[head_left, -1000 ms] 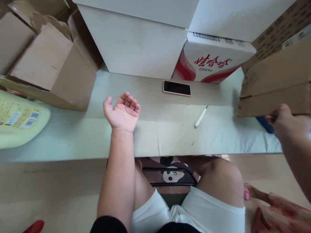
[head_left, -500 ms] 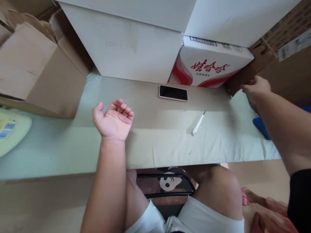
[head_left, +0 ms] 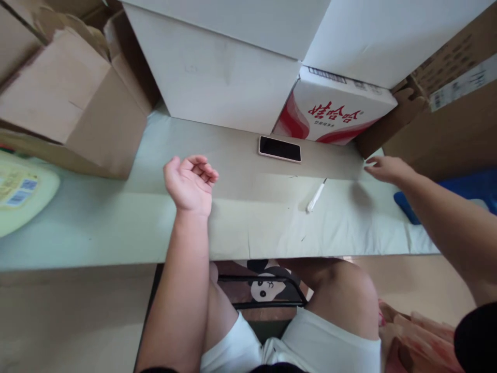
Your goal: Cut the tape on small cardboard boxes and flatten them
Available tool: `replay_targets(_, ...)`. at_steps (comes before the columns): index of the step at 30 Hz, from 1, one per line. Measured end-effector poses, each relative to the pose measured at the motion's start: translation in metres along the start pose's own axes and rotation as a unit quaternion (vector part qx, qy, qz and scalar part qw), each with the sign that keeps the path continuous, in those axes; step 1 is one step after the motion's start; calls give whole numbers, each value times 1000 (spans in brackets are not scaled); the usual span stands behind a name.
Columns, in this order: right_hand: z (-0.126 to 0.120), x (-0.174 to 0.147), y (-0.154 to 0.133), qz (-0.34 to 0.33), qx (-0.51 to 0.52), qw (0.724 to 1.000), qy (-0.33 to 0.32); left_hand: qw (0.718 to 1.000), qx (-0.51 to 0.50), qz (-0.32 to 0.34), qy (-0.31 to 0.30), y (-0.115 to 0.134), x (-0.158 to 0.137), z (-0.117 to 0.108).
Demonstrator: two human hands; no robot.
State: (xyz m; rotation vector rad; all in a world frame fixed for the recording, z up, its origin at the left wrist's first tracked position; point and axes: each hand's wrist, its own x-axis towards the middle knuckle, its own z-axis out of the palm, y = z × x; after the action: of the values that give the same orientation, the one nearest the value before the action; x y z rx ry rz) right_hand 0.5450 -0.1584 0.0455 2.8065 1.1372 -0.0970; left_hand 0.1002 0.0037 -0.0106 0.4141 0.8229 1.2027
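Observation:
My left hand (head_left: 191, 185) is palm up above the table, its fingers loosely curled and apart from the thumb. Nothing shows in it. On the right, my right hand (head_left: 388, 170) hangs over the cloth in front of a cardboard box, fingers stretched to the left with a gap between them and no object visible there. Between the hands lies a white-handled tool (head_left: 316, 197) with a thin dark tip. Behind it a phone (head_left: 280, 149) rests flat with a dark screen. Neither hand touches either thing.
White boxes (head_left: 217, 83) stand along the back, among them a white and red carton (head_left: 337, 109). Brown cardboard boxes (head_left: 104, 124) flank the left, with more (head_left: 458, 134) at right. A pale green bottle (head_left: 27, 199) lies at far left; a blue object (head_left: 407, 207) sits at right.
My right hand has moved left and toward me, away from the cardboard box. The left hand has shifted slightly right in view, its fingers still curled. The whole view has tilted a little.

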Motion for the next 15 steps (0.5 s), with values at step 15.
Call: replay_targets(15,-43,-147,-391,-546,159,822,-17,954,-85,244,153,39,-6,-36)
